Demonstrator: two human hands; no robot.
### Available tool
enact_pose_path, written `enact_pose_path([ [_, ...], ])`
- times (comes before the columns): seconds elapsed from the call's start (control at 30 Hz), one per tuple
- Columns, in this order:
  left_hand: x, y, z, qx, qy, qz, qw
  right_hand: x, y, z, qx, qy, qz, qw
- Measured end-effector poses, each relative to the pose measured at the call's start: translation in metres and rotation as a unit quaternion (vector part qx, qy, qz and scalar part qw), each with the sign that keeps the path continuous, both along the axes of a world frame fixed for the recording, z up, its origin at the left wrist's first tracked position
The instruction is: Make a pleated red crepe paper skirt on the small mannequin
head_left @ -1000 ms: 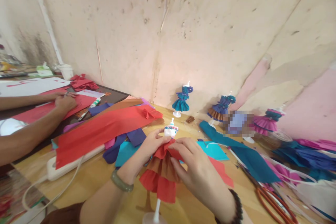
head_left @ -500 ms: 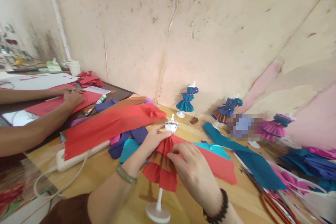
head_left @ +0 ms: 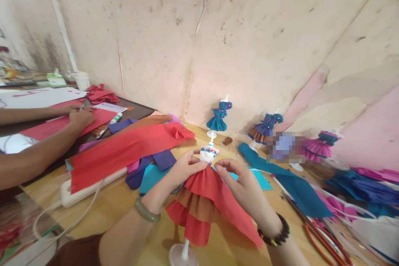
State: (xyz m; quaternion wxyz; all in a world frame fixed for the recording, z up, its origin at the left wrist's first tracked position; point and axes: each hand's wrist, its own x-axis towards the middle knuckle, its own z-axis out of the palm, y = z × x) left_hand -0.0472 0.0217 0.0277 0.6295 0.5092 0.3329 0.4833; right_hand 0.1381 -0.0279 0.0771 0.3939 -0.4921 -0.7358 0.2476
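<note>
Stained wall (head_left: 149, 29) behind wooden table (head_left: 109, 210)

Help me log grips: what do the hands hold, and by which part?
The left hand holds red cloth by its top edge, against the mannequin. The right hand is near that edge; any pinch is unclear.

I can't read any word or number from here. The green band (head_left: 117, 117) on the white tube (head_left: 114, 120), near the right edge of the dark surface (head_left: 140, 110), is too blurred, as are the pink mark (head_left: 105, 107) on the pale card (head_left: 116, 109) beyond it and the red strokes (head_left: 33, 92) on the white sheet (head_left: 59, 95) by the far edge.
</note>
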Motion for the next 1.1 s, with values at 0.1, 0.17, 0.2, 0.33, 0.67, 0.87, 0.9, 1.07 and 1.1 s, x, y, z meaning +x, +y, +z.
enact_pose_path([
  [0.1,0.001,-0.004,0.002,-0.001,-0.006,-0.011,1.0,-0.003,0.003,0.0,-0.072,0.022,0.039,0.996],
  [0.17,0.001,-0.007,0.005,0.007,-0.003,-0.02,1.0,-0.005,0.003,0.001,-0.091,0.034,0.04,0.995],
  [0.2,0.001,-0.009,0.006,0.015,-0.004,-0.025,1.0,-0.005,0.003,0.001,-0.094,0.04,0.036,0.994],
  [0.33,0.003,-0.014,0.009,0.043,-0.012,-0.044,0.998,-0.005,0.005,0.0,-0.078,0.051,0.026,0.995],
  [0.67,0.001,-0.012,-0.002,0.066,0.045,-0.028,0.996,-0.005,0.005,-0.003,-0.063,0.061,-0.002,0.996],
  [0.87,0.004,-0.015,0.008,0.078,0.002,-0.109,0.991,-0.005,0.002,0.0,-0.039,0.054,-0.024,0.998],
  [0.9,0.004,-0.016,0.011,0.081,-0.002,-0.117,0.99,-0.005,0.002,0.0,-0.03,0.042,-0.033,0.998],
  [1.07,0.002,-0.02,0.02,0.061,-0.007,-0.139,0.988,-0.004,0.0,0.001,-0.021,-0.004,-0.046,0.999],
  [1.1,0.002,-0.02,0.021,0.058,-0.007,-0.139,0.988,-0.003,0.0,0.002,-0.023,-0.011,-0.045,0.999],
])
